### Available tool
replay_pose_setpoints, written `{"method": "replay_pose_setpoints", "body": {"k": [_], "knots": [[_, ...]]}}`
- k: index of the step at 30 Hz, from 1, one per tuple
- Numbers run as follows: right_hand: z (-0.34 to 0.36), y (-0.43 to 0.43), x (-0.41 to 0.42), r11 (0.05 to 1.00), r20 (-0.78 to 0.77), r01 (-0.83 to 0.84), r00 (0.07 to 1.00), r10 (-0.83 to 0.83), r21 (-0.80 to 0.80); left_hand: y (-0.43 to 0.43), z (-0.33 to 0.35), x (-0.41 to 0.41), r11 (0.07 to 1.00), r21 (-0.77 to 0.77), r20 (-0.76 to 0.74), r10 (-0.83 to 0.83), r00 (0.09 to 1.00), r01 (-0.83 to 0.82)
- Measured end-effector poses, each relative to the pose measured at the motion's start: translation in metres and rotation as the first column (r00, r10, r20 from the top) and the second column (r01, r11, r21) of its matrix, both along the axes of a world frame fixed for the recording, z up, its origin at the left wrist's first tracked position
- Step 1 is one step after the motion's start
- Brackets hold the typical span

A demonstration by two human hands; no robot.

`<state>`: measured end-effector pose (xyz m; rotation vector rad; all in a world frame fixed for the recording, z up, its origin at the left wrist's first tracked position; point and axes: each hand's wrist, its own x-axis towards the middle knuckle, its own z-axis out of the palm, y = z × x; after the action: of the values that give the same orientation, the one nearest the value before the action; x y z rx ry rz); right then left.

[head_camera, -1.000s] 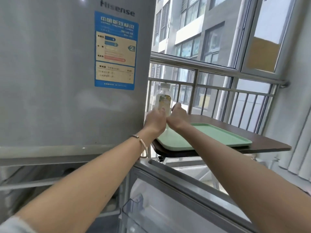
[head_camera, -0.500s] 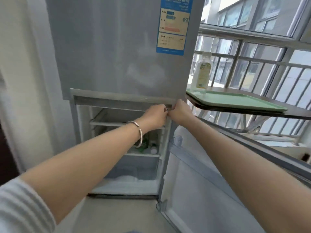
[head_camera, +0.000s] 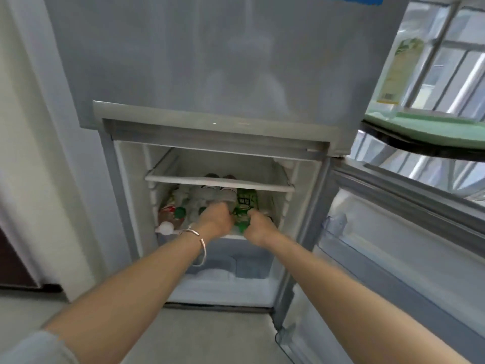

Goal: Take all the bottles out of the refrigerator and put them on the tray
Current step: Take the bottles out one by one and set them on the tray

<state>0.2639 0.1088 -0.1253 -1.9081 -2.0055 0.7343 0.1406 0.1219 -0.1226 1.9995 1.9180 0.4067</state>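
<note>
Our left hand [head_camera: 216, 219] and right hand [head_camera: 258, 227] close around a green-labelled bottle [head_camera: 245, 208] lying between them; more bottles [head_camera: 199, 198] lie just left. It looks smooth, rounded plastic; the refrigerator [head_camera: 183, 74] is matte grey.

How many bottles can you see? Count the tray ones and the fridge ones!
Clear yellow-labelled plastic bottle on the light green tray: 1
Green-labelled plastic bottle in the fridge, gripped by left hand and right hand: 1
Other bottles lying beside it: at least 4, blurred
Total: at least 6
</note>
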Motion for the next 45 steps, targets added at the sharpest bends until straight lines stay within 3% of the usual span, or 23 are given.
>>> {"method": "replay_pose_setpoints", "body": {"k": [3, 7, 11, 14, 17, 23, 28, 33, 36, 39, 45], "knots": [[-0.026, 0.032, -0.005, 1.0, 0.023, 0.019, 1.0, -0.019, -0.024, 0.041, -0.03, -0.003, 0.997, -0.036, -0.002, 0.072, 0.997, -0.072], [-0.054, 0.064, -0.009, 0.998, -0.061, 0.032, 0.998, -0.035, -0.046, 0.078, -0.048, 0.004, 0.976, -0.054, -0.001, 0.209, 0.978, -0.209], [-0.07, 0.088, -0.011, 0.997, -0.132, 0.083, 0.988, -0.081, 0.006, 0.104, -0.06, 0.018, 0.973, -0.087, 0.031, 0.217, 0.976, -0.213], [-0.076, 0.097, -0.01, 0.992, -0.189, 0.123, 0.975, -0.115, 0.031, 0.111, -0.068, 0.026, 0.921, -0.117, 0.071, 0.381, 0.922, -0.371], [-0.08, 0.1, -0.006, 0.991, -0.198, 0.129, 0.973, -0.119, 0.038, 0.108, -0.067, 0.034, 0.894, -0.123, 0.086, 0.442, 0.893, -0.43], [-0.072, 0.089, -0.001, 0.991, -0.117, 0.121, 0.987, -0.113, 0.06, 0.094, -0.042, 0.038, 0.9, -0.148, 0.103, 0.427, 0.898, -0.411], [-0.049, 0.066, -0.004, 0.991, -0.102, 0.109, 0.99, -0.1, 0.08, 0.066, -0.021, 0.034, 0.927, -0.022, 0.042, 0.376, 0.926, -0.375], [-0.019, 0.025, -0.004, 0.993, -0.122, 0.077, 0.99, -0.066, 0.089, 0.012, 0.006, 0.032, 0.934, -0.062, 0.135, 0.356, 0.925, -0.351], [-0.003, -0.003, 0.0, 0.998, -0.092, 0.032, 0.995, -0.027, 0.06, -0.02, 0.021, 0.03, 0.95, -0.036, 0.117, 0.313, 0.943, -0.311], [0.009, -0.031, 0.005, 1.0, -0.046, -0.015, 0.999, 0.016, 0.022, -0.055, 0.043, 0.028, 0.959, 0.005, 0.118, 0.28, 0.953, -0.283], [0.047, -0.088, 0.005, 1.0, -0.102, 0.0, 0.995, 0.0, -0.005, -0.123, 0.121, 0.042, 0.945, 0.175, 0.062, 0.268, 0.961, -0.275]]}}
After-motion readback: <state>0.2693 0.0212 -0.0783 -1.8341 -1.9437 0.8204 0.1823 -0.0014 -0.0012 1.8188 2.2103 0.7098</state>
